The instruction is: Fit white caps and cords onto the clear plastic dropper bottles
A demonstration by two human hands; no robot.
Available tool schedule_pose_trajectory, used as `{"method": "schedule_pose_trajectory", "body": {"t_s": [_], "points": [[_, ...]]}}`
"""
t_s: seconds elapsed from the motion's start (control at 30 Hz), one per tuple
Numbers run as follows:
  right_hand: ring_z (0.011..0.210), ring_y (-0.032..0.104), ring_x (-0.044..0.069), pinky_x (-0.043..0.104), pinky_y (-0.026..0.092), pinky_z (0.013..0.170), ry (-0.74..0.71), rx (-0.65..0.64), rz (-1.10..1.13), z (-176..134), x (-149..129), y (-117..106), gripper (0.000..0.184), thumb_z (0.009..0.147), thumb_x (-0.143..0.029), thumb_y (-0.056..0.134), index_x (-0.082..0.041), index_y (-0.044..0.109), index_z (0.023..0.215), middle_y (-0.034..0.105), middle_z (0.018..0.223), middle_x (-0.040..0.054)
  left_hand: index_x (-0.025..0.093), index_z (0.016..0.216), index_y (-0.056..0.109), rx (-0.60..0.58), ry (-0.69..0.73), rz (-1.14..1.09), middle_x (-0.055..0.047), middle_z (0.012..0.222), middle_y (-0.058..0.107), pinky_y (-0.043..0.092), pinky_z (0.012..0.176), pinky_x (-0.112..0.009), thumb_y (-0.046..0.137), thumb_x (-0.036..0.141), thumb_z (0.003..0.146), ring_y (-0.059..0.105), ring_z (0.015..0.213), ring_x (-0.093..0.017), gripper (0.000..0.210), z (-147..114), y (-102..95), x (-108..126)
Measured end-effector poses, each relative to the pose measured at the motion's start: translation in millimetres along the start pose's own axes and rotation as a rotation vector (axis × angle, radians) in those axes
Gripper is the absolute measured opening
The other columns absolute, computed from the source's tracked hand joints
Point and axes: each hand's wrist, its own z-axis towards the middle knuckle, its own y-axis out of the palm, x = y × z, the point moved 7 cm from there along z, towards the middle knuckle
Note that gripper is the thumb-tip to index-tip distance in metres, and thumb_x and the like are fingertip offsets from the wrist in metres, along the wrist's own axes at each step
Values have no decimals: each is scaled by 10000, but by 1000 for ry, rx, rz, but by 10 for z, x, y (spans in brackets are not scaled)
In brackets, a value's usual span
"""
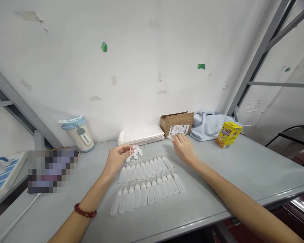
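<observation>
My left hand (118, 158) is closed, its fingertips pinching a bunch of small white plastic caps with thin loops (136, 152). My right hand (182, 147) is closed near the cardboard box, with a small translucent whitish piece (170, 137) showing at its fingertips; its kind is unclear. Between and below the hands lie two rows of small translucent plastic bottles. The back row (144, 168) sits just beneath my left fingertips, and the front row (144, 195) lies nearer the table's front edge. Thin white curved straps rise from the bottle necks. One tiny white piece (145, 145) lies behind the caps.
Against the wall are a stack of white trays (142, 135), an open cardboard box (178, 125) and a light blue cloth (205, 125). A yellow drink carton (228, 135) stands right. At left are a tumbler (78, 135), a blurred phone (52, 172) and a power strip (5, 175).
</observation>
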Motion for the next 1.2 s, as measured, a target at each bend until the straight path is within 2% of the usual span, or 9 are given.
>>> {"method": "schedule_pose_trajectory", "body": {"t_s": [0.1,0.23,0.37,0.57,0.8,0.97,1.2], "points": [[973,496,269,383,374,821,-146,82,69,58,-309,-82,235,906,-158,399,-117,555,1077,596,1062,159,124,792,685,69,-71,-75,-59,749,691,415,586,-232,743,365,581,557,621,-125,325,-43,-62,-67],[879,517,236,356,392,752,-409,287,229,-10,-753,-271,192,901,-159,423,-139,548,1046,622,951,122,132,786,700,-2,-71,-102,-71,819,686,407,595,-231,718,404,615,543,663,-126,321,-112,123,-77],[845,518,218,342,401,721,-525,345,342,-177,-949,-362,202,905,-155,416,-142,525,1074,614,926,117,159,755,700,-56,-48,-78,-37,787,664,411,617,-241,704,431,625,526,671,-132,301,-238,305,7],[816,520,209,336,416,688,-549,354,397,-348,-961,-434,192,899,-144,433,-133,514,1072,618,908,117,171,719,669,-106,-54,-49,-5,702,615,414,623,-242,693,418,642,518,675,-139,259,-371,441,48],[819,530,205,335,431,690,-565,356,442,-388,-982,-492,222,902,-144,426,-149,505,1109,613,907,117,171,728,618,-97,-25,-102,-3,708,616,424,612,-241,708,393,626,550,662,-135,260,-409,459,51],[820,530,205,338,445,685,-590,349,440,-415,-999,-500,227,900,-127,424,-155,498,1113,612,911,119,176,786,579,-142,-51,-180,17,637,613,449,626,-255,719,363,628,566,619,-129,283,-429,500,32],[802,525,207,347,463,670,-644,370,433,-438,-1035,-551,238,888,-81,422,-136,496,1107,600,902,129,173,738,547,-172,-60,-205,47,609,553,435,614,-232,740,331,619,539,591,-100,276,-425,515,21]]}}
